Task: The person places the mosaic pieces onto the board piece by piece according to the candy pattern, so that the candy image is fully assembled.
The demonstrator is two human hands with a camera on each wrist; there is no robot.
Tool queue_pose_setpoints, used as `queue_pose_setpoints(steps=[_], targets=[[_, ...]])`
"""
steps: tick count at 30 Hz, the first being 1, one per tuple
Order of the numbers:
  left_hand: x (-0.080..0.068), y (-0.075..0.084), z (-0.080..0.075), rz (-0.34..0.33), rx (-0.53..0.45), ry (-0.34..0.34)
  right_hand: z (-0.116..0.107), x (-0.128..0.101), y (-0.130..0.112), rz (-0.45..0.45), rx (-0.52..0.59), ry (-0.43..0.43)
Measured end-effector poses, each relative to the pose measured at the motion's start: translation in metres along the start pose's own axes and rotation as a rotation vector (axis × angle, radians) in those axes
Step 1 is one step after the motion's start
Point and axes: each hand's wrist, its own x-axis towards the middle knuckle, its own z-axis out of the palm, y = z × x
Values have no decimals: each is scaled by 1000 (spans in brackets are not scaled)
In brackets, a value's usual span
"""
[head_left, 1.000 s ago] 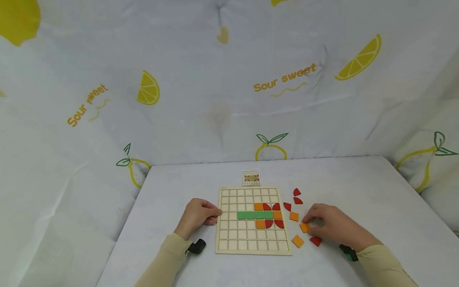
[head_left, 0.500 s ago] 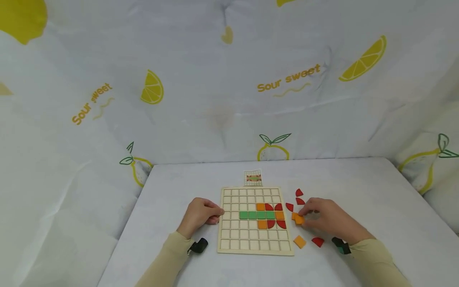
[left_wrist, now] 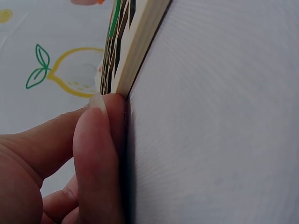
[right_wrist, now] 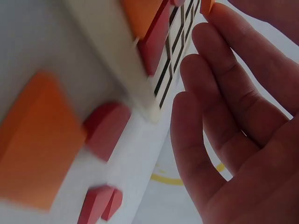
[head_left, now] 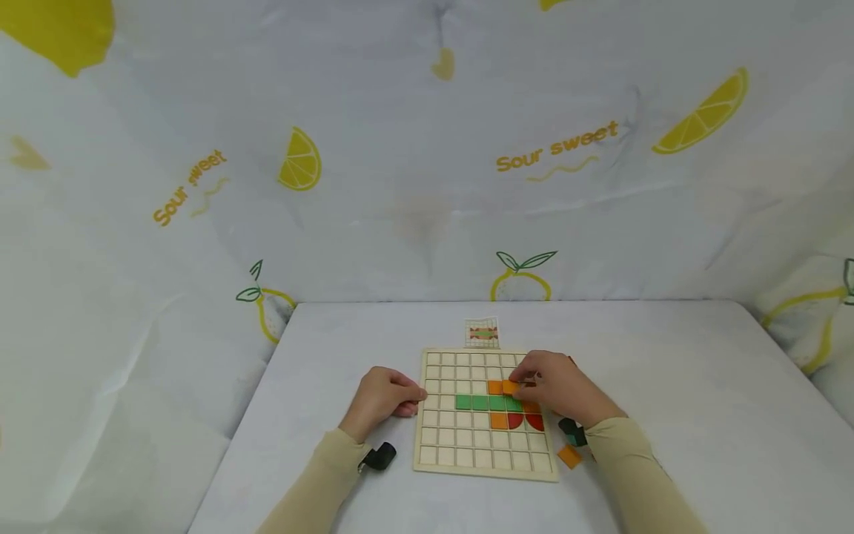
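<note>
Beige slvs (head_left: 322, 475), blk wrist cams (head_left: 382, 456)

Right hand (head_left: 555, 384) pinches 1 orange tile (head_left: 510, 387) (over gridded board (head_left: 465, 437))

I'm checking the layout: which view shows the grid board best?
The head view: most of the grid board shows from above, the right hand hiding part. The left wrist view catches one edge obliquely; the right wrist view, a corner with tiles.

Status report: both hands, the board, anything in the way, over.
Left hand pinching left edge of board. Right hand holding orange square over board. Board partly hidden by right hand. Loose orange tile beside board.
</note>
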Motion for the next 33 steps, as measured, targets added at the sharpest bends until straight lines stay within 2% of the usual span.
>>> queue_pose_setpoints(steps=[13, 23, 33], targets=[[1, 0, 2, -3, 21, 15, 18, 25, -33, -16, 20, -22], [1, -1, 1, 2, 23, 18, 25, 30, -34, -84, -85, -1], [2, -2, 1, 16, 26, 17, 27, 31, -36, -79, -114, -6]])
